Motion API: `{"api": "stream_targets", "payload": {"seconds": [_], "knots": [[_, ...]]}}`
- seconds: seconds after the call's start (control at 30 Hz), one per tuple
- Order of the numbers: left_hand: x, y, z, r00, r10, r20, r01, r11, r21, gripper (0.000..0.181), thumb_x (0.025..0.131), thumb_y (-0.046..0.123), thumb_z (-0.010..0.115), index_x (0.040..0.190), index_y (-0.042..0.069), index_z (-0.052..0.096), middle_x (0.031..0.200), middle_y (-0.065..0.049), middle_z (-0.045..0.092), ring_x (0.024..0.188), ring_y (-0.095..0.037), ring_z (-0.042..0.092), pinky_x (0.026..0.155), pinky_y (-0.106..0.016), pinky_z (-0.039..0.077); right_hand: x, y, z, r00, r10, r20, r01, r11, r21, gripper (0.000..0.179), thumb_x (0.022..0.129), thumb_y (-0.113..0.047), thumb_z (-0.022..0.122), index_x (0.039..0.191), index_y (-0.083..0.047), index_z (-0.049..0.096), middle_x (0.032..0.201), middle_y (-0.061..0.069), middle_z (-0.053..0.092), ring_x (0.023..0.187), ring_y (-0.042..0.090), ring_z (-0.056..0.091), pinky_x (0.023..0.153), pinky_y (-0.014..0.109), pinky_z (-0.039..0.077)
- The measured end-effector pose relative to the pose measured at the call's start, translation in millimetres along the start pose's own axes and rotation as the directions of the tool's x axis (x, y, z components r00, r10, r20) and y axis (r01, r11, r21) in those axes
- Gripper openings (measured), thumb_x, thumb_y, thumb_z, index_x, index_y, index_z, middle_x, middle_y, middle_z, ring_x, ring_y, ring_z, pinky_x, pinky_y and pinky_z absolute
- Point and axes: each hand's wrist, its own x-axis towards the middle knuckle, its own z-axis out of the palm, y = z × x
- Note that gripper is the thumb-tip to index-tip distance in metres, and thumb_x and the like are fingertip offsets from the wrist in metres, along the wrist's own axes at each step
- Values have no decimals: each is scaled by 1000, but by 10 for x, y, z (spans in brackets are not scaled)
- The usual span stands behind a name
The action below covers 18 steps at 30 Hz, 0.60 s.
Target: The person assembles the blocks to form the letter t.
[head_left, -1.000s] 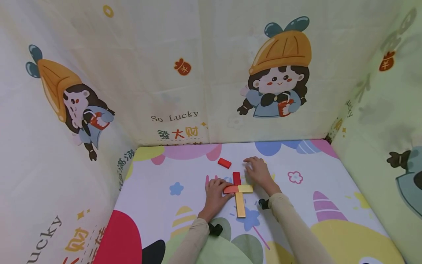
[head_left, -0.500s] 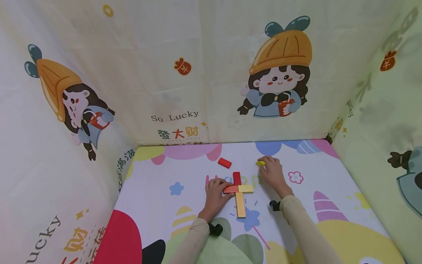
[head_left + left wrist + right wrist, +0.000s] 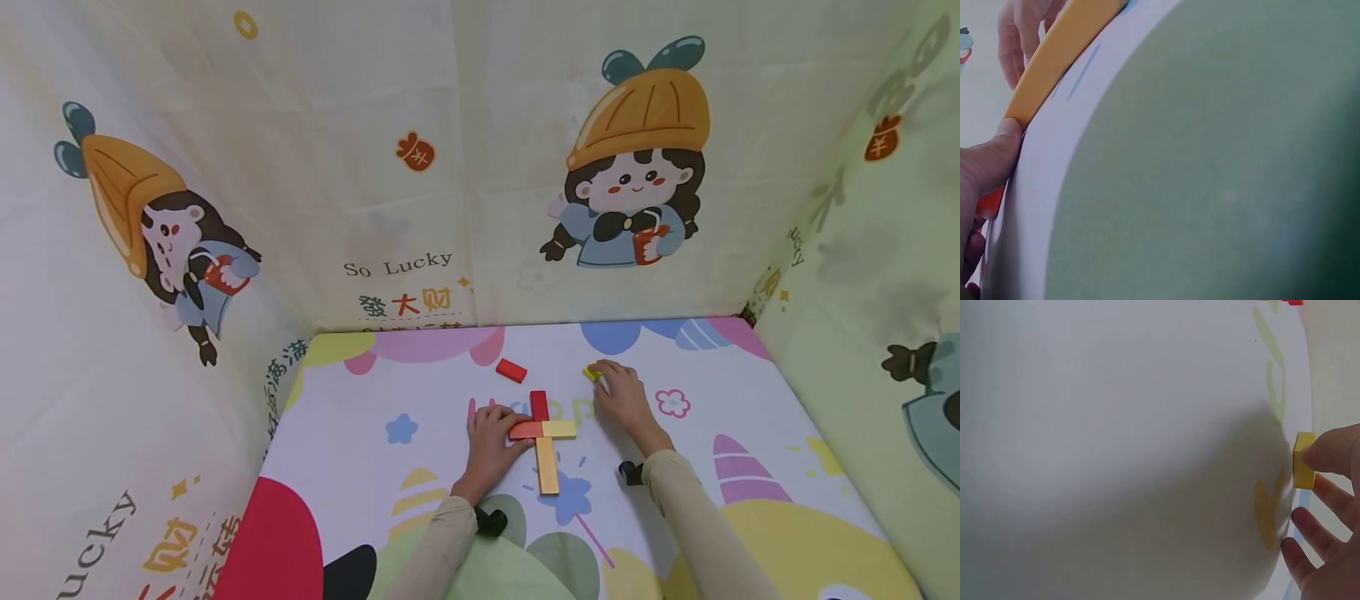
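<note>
Toy blocks lie in a cross on the tabletop in the head view. It has a red block [image 3: 538, 406] at the far end, an orange-red block [image 3: 526, 430] on the left, a pale yellow block [image 3: 558, 429] on the right and a longer wooden block [image 3: 547, 467] toward me. My left hand [image 3: 491, 437] holds the orange-red block between thumb and fingers; its thumb [image 3: 999, 150] meets the wooden block's end. Farther back on the right, my right hand [image 3: 625, 400] pinches a bright yellow block [image 3: 1303, 478], the other fingers spread behind it.
A loose red block [image 3: 512, 370] lies beyond the cross, left of the right hand. Patterned cloth walls [image 3: 495, 208] rise behind the table and on both sides. The white tabletop [image 3: 442, 383] bears printed cartoon shapes.
My right hand has moved right, away from the cross, and has taken hold of the yellow block at the back. My left hand and the cross keep their places.
</note>
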Motion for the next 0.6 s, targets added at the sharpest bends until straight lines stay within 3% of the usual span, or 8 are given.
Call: {"api": "stream_targets", "payload": {"seconds": [0.3,0.43,0.6], "knots": [[23,-20,-19,1000,10,23,-10,1000,-24,50,91,41,79,138,26,66,130,-1,62,126,-24,46,116,-60,26,-55,-4,-1,1000,-1,1,1,1000,-10,31,96,-3,62,127,-3,66,138,27,60,124,56,54,97,71,45],[28,-2,-46,999,43,23,-42,998,-38,55,92,43,78,142,24,63,143,-3,59,132,-29,46,115,-66,24,-99,-32,-17,1000,13,10,-12,1000,-14,30,96,-4,63,126,-3,66,136,28,60,123,54,55,97,70,45],[33,16,-54,994,80,69,-79,997,-11,65,93,48,73,152,27,55,162,1,47,143,-31,40,117,-67,23,-133,-47,-26,1000,-4,2,4,1000,-11,29,95,-3,65,124,-1,66,139,27,60,124,55,55,97,70,45]]}}
